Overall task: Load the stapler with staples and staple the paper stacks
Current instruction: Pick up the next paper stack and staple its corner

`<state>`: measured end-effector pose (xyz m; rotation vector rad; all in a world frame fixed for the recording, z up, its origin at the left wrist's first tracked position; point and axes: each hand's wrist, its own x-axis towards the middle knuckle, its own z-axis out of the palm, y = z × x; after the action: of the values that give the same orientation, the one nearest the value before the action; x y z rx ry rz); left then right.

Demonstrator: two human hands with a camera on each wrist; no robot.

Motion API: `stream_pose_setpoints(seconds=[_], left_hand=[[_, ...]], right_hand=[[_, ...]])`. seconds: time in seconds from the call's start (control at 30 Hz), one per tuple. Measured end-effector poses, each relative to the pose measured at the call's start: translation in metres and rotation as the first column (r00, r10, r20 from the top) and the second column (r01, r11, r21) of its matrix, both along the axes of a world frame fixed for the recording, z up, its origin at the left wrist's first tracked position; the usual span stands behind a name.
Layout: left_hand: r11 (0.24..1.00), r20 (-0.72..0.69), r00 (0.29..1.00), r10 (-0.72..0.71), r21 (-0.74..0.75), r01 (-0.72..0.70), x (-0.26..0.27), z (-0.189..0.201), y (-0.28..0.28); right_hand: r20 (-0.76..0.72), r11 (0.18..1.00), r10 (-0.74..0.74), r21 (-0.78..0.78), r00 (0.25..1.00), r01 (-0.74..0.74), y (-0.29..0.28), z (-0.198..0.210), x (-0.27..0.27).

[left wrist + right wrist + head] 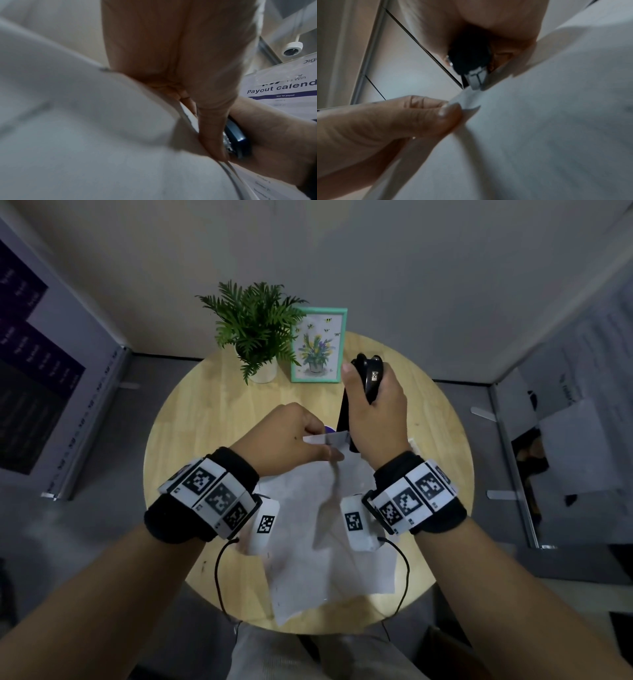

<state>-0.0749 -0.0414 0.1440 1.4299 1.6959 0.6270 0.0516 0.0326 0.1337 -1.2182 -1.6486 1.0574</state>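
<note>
My right hand (371, 409) grips a black stapler (370, 378) held upright above the round wooden table (191, 419), its metal nose (476, 79) pointing down onto the top corner of a paper stack (308, 529). My left hand (294, 436) pinches that raised corner of the white paper (539, 121) between thumb and fingers, just left of the stapler. The sheets hang down from the hands toward the table's near edge. In the left wrist view the dark stapler body (236, 139) sits beside my left thumb (212, 132) and the paper (85, 121). The staple itself is hidden.
A potted fern (257, 330) and a teal picture frame (318, 344) stand at the table's far side. A small purple object (330, 428) peeks out behind my left hand. Posters cover panels on both sides; a printed calendar poster (283, 88) is close.
</note>
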Motion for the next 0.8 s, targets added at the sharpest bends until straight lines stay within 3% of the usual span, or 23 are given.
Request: stream_pose_setpoints(seconds=[0.27, 0.47, 0.7, 0.8], left_hand=[[1.0, -0.016, 1.0, -0.018, 0.005, 0.019, 0.009, 0.001, -0.003], [1.0, -0.045, 0.999, -0.015, 0.009, 0.015, 0.014, -0.003, -0.011], [0.993, -0.174, 0.981, 0.09, 0.089, -0.076, 0.014, -0.006, -0.02], [0.991, -0.256, 0.959, 0.122, 0.093, -0.101, 0.009, -0.01, -0.022]], right_hand=[[-0.082, 0.996, -0.055, 0.071, 0.995, 0.061, -0.007, 0.001, -0.001], [-0.099, 0.997, -0.018, 0.068, 0.995, 0.025, -0.013, -0.001, 0.0], [-0.177, 0.999, -0.029, -0.029, 0.984, 0.025, -0.014, 0.0, 0.0], [-0.306, 0.992, -0.085, -0.117, 0.948, 0.052, -0.011, 0.008, 0.003]])
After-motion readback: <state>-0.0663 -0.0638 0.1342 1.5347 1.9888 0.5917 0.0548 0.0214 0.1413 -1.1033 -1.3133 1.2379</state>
